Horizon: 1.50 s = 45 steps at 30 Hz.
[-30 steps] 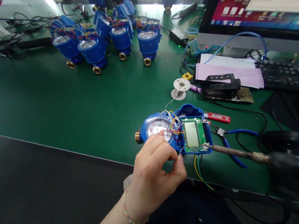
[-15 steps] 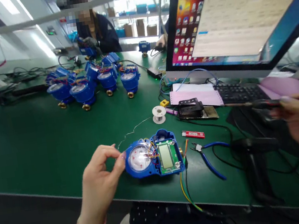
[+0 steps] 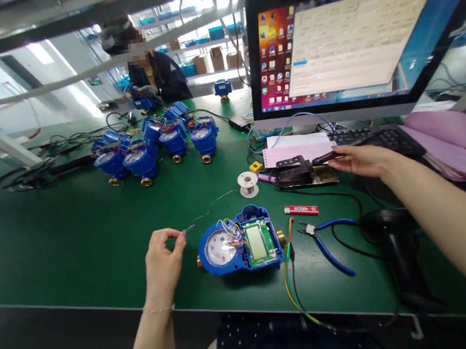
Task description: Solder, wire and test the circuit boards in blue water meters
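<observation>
Since the last frame, the right hand [image 3: 360,161] has come inward with the soldering iron [image 3: 324,158] to its stand [image 3: 294,171], and the left hand [image 3: 164,257] now sits a little off the meter's end. From my remote post I see that hand pinching a thin solder wire [image 3: 209,206] between thumb and forefinger; it runs slackly up and away to the spool [image 3: 248,185]. The right hand's thumb and fingers are closed around the iron's dark handle, front end at the stand (whether it is seated there, I can't tell).

What matters most, I judge, is how the open blue meter [image 3: 240,262] lies: its long axis runs roughly left to right across the desk [image 3: 71,239], dial [image 3: 220,249] toward the left hand, display board [image 3: 257,244] on the far side. The left hand is clearly nearer, just beside the dial end but apart from it; the right is well off, farther from me. So the meter rests between the hands, touched by neither.
</observation>
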Each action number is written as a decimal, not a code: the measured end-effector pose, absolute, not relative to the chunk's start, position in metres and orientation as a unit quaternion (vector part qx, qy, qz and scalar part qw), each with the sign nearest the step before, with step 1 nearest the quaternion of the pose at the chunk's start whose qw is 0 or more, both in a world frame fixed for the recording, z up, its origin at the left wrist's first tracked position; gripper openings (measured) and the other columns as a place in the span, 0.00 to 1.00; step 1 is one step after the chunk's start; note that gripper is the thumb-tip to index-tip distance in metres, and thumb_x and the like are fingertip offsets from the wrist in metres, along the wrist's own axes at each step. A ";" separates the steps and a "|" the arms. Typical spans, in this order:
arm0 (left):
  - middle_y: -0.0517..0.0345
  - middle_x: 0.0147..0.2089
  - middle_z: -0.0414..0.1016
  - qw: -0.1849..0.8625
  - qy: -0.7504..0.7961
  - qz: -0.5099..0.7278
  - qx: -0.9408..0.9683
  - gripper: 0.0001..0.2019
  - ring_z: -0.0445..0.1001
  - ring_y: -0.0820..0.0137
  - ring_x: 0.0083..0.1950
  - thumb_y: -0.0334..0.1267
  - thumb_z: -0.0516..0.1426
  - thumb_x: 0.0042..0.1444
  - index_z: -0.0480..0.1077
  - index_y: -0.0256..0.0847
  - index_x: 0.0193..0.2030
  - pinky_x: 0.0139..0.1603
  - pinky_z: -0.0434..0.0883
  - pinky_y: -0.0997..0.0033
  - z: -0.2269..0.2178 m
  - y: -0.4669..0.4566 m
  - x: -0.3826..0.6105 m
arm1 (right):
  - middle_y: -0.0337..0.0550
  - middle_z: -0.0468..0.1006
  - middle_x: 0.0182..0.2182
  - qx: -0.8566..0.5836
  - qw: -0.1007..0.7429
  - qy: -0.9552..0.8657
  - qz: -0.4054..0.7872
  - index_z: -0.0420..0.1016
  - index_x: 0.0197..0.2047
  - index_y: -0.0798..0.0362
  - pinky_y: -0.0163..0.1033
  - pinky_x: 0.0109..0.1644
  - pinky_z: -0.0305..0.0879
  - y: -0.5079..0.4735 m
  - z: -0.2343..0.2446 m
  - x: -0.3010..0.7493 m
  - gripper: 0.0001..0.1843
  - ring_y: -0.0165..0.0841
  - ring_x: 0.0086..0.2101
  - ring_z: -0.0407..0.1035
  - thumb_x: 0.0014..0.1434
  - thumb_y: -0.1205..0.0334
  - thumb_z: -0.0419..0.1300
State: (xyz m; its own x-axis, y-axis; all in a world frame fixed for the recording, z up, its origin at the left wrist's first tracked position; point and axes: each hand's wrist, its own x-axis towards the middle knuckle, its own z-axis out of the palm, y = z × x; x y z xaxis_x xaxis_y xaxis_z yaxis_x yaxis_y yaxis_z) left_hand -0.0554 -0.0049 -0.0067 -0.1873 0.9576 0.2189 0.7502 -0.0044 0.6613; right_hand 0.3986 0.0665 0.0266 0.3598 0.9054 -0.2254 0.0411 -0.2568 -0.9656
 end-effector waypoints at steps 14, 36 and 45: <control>0.54 0.44 0.71 0.281 0.484 0.396 0.728 0.08 0.69 0.67 0.48 0.39 0.54 0.57 0.70 0.40 0.41 0.51 0.66 0.66 0.007 -0.001 -0.024 | 0.52 0.78 0.34 -0.474 0.177 -0.477 0.719 0.76 0.44 0.61 0.36 0.38 0.68 -0.061 0.047 0.294 0.22 0.31 0.32 0.73 0.51 0.52 0.63; 0.48 0.68 0.50 0.564 0.486 0.217 0.631 0.31 0.49 0.62 0.69 0.54 0.44 0.61 0.47 0.38 0.65 0.71 0.46 0.54 0.008 -0.078 0.002 | 0.52 0.68 0.55 -0.493 0.350 -0.390 0.694 0.65 0.56 0.54 0.49 0.61 0.56 -0.103 0.011 0.191 0.39 0.43 0.52 0.65 0.47 0.40 0.62; 0.48 0.68 0.51 0.545 0.496 0.214 0.642 0.30 0.50 0.61 0.68 0.55 0.44 0.61 0.48 0.39 0.65 0.71 0.47 0.54 0.006 -0.080 0.005 | 0.54 0.70 0.53 -0.473 0.414 -0.342 0.698 0.65 0.54 0.56 0.48 0.58 0.60 -0.104 -0.002 0.190 0.38 0.43 0.52 0.65 0.45 0.44 0.65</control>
